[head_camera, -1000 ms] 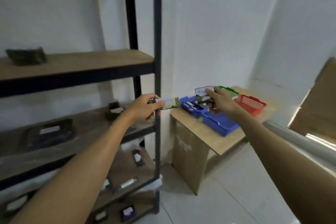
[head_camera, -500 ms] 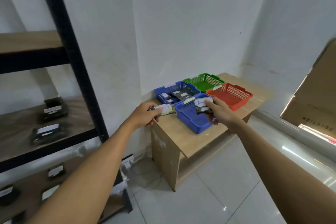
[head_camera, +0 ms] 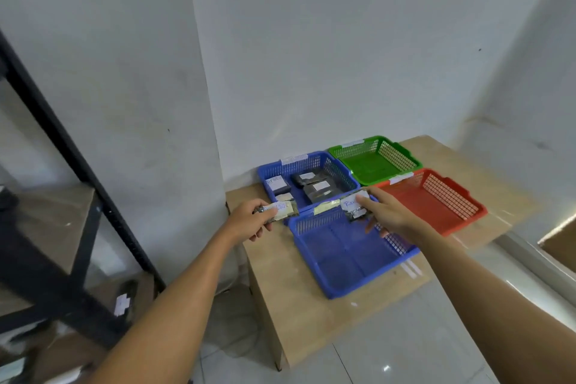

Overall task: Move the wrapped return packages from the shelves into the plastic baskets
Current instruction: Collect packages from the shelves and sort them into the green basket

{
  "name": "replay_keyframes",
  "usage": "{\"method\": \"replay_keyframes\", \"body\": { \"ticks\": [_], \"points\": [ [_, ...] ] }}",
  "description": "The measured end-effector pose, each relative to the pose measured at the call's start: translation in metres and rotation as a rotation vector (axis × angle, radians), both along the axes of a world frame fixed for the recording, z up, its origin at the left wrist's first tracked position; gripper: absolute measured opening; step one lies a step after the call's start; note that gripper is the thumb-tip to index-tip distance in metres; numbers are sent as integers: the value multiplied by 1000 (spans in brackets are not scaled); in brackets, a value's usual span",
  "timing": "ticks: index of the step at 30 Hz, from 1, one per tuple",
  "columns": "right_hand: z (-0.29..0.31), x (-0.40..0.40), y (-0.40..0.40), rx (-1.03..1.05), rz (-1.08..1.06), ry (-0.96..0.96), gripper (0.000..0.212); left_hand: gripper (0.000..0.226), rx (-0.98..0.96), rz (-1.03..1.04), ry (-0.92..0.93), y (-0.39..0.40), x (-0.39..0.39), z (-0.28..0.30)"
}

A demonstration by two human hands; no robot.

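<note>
The black metal shelving (head_camera: 71,184) runs off the left edge, so I see only one slanted post and parts of two wooden boards; a wrapped thing with a white label (head_camera: 122,302) on the lower board is too blurred to make out. A brown cardboard box (head_camera: 559,243) is cut off at the right edge. The wooden table (head_camera: 299,305) stands against the white wall, its far right corner washed out by glare.

Four plastic baskets sit on it, touching one another. The near blue basket (head_camera: 349,262) is the closest to me, its floor bare. Behind it the far blue basket (head_camera: 307,165) holds several dark wrapped packages (head_camera: 314,187) with white labels; how many I cannot tell, as they overlap. The green basket (head_camera: 374,162) and the red basket (head_camera: 436,199) stand to the right.

My left hand (head_camera: 249,220) is curled round one end of a wrapped package (head_camera: 282,210), thumb on top, holding it above the table just left of the near blue basket's far corner. Its label writing is only partly readable. My right hand (head_camera: 388,212) pinches a second package (head_camera: 355,207) over the far rim of the near blue basket; my fingers cover much of it, and the label shows only its first letters. The two hands are apart, the packages not touching.
</note>
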State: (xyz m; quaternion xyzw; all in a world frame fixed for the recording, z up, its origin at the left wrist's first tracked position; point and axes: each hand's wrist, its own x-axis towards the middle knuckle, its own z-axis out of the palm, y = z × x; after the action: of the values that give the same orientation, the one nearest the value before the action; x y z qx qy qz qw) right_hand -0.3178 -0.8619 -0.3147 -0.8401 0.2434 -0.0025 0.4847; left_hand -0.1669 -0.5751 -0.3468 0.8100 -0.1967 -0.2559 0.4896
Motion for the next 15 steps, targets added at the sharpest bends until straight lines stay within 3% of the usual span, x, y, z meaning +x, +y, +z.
{"method": "replay_keyframes", "body": {
  "ticks": [7,15],
  "points": [
    [-67,129,-106,93,100,87,25,16,9,182,26,-75,69,-38],
    [-127,258,-154,165,368,304,31,10,19,462,96,-123,112,-50]
  ]
}}
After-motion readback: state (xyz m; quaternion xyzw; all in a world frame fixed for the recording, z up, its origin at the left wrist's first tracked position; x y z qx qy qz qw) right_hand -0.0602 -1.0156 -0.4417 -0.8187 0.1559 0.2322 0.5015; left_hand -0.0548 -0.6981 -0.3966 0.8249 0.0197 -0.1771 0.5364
